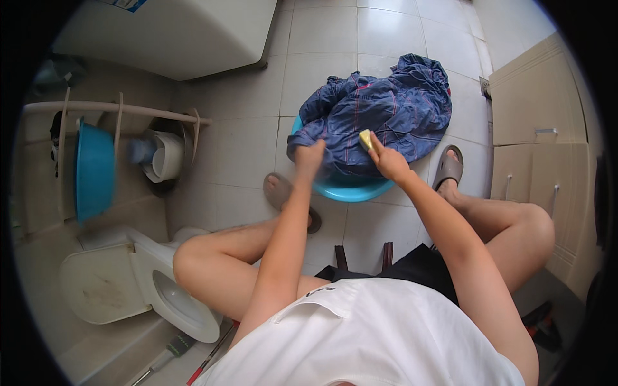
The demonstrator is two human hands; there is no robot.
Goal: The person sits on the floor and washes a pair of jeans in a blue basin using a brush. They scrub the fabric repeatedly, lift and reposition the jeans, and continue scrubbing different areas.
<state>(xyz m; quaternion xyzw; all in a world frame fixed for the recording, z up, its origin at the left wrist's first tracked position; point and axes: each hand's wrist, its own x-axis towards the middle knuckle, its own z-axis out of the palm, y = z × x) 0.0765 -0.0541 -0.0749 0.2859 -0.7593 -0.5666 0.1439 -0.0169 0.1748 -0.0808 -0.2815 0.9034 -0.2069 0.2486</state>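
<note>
A wet-looking blue plaid garment (386, 113) lies bunched over a blue plastic basin (355, 194) on the floor in front of me. Part of the cloth hangs past the basin's far and right sides. At the garment's left edge, my left hand (309, 157) grips a fold of the fabric; it is slightly blurred. My right hand (390, 160) holds a yellow bar of soap (366, 140) between thumb and fingers, over the middle of the garment. The basin's inside is mostly hidden under the cloth.
A toilet (178, 299) with its lid raised is at my left. Beyond it, a rack (130, 106) holds another blue basin (95, 171). A white appliance (193, 34) stands at far left, beige cabinets (536, 111) at right. My slippered feet flank the basin on the tiled floor (241, 154).
</note>
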